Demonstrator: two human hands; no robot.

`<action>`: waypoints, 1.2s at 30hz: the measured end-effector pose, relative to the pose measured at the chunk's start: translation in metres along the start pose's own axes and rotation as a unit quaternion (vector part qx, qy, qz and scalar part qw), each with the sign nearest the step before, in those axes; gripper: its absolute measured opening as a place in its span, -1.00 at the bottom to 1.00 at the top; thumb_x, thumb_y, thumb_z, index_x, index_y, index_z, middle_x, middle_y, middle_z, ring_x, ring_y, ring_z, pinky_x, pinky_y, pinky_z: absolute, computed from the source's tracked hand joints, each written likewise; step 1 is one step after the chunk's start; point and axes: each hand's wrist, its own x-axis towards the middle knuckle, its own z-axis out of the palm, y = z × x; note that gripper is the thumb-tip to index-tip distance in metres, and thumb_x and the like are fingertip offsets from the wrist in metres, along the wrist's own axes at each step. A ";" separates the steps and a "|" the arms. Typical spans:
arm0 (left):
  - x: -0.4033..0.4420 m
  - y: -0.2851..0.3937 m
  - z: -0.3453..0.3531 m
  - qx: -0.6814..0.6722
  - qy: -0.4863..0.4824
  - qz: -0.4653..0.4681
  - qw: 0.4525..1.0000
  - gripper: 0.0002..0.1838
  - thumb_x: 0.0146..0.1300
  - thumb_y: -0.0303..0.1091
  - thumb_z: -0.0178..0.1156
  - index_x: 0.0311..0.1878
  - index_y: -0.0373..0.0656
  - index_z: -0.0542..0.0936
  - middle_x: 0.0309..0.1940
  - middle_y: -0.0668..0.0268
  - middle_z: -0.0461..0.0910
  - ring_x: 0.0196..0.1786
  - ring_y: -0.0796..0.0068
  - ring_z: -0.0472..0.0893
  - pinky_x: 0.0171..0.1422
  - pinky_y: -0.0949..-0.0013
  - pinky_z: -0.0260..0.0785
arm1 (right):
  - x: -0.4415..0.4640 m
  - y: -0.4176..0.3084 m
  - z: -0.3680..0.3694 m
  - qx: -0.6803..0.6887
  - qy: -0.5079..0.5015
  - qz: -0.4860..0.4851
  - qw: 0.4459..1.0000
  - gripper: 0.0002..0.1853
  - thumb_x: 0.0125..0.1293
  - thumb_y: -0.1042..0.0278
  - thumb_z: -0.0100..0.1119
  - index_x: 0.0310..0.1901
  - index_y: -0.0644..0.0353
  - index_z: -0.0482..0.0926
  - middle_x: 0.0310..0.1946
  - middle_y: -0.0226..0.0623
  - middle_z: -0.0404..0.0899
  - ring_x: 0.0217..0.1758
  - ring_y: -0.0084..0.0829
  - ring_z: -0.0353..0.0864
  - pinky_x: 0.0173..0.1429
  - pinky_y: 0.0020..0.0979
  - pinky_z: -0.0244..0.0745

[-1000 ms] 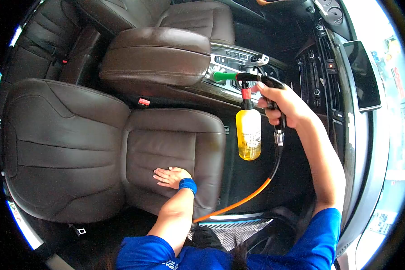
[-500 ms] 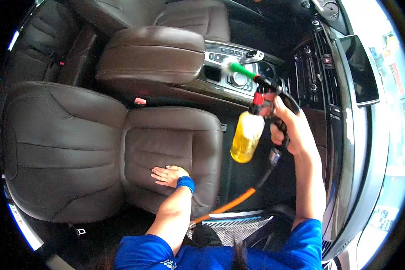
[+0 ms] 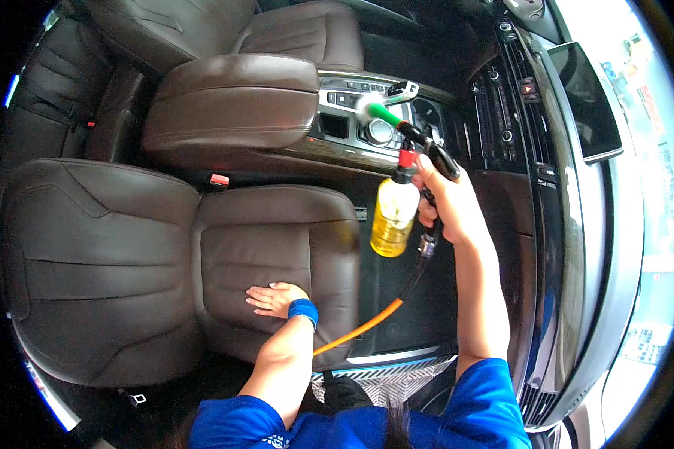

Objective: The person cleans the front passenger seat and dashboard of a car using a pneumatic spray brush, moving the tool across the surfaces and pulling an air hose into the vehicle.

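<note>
My right hand (image 3: pixel 443 196) is wrapped round the black handle of a spray gun (image 3: pixel 430 153). Below the gun hangs a clear bottle of yellow liquid (image 3: pixel 393 217), slightly tilted. The gun's green nozzle (image 3: pixel 384 114), with a whitish blur at its tip, points at the centre console (image 3: pixel 352 142) near the gear lever (image 3: pixel 402 93). From the handle an orange hose (image 3: pixel 374 320) curves down towards the lower left. Flat on the brown leather seat cushion (image 3: pixel 258 247) lies my left hand (image 3: pixel 275 300), fingers apart and holding nothing; a blue band is round that wrist.
A padded armrest (image 3: pixel 232 101) stands behind the console controls. On the right are the dashboard (image 3: pixel 494 112) and a dark screen (image 3: pixel 586 101). A red buckle (image 3: pixel 219 179) sits beside the seat. The patterned door sill (image 3: pixel 397 382) runs along the bottom.
The spray gun swung from near the armrest end of the console towards the gear lever, its nozzle now angled. The whole view has shifted somewhat. My left hand has stayed on the seat.
</note>
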 end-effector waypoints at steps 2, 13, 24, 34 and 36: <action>0.000 0.000 0.001 0.007 0.008 0.007 1.000 -0.43 0.35 -0.22 -0.25 0.37 -0.28 0.22 0.42 0.16 0.18 0.49 0.13 0.07 0.52 -0.06 -0.16 | -0.008 -0.002 -0.007 -0.021 0.020 0.002 1.000 -0.67 0.34 0.09 0.15 -0.26 0.22 0.36 -0.54 -0.41 0.35 -0.79 -0.66 0.24 -0.73 -0.53 0.18; -0.002 -0.002 0.000 -0.024 0.014 0.008 1.000 -0.44 0.37 -0.23 -0.24 0.36 -0.32 0.22 0.41 0.11 0.19 0.49 0.12 0.08 0.49 -0.09 -0.07 | -0.003 0.010 -0.030 0.048 0.086 -0.021 0.995 -0.67 0.34 0.08 0.14 -0.24 0.20 0.36 -0.52 -0.37 0.43 -0.78 -0.62 0.27 -0.74 -0.51 0.19; -0.001 -0.002 0.009 -0.026 0.030 0.006 0.999 -0.45 0.39 -0.23 -0.27 0.36 -0.32 0.22 0.40 0.11 0.20 0.48 0.11 0.11 0.48 -0.09 -0.06 | 0.049 -0.005 -0.054 0.017 0.111 -0.005 0.994 -0.71 0.36 0.14 0.09 -0.17 0.24 0.43 -0.38 -0.25 0.54 -0.73 -0.64 0.31 -0.71 -0.53 0.24; -0.003 0.000 0.003 0.009 0.033 0.017 0.999 -0.45 0.40 -0.21 -0.33 0.36 -0.30 0.23 0.40 0.13 0.22 0.47 0.10 0.14 0.48 -0.07 -0.03 | 0.093 -0.020 -0.078 -0.014 0.145 0.009 0.989 -0.71 0.34 0.16 0.11 -0.36 0.25 0.43 -0.55 -0.34 0.42 -0.70 -0.56 0.33 -0.70 -0.44 0.28; -0.003 0.000 0.002 0.005 0.037 0.011 0.999 -0.45 0.40 -0.21 -0.32 0.36 -0.30 0.24 0.39 0.13 0.22 0.47 0.11 0.14 0.48 -0.07 -0.03 | 0.096 -0.018 -0.086 -0.024 0.162 0.007 0.987 -0.68 0.34 0.13 0.10 -0.35 0.26 0.44 -0.51 -0.28 0.48 -0.69 -0.55 0.33 -0.67 -0.43 0.28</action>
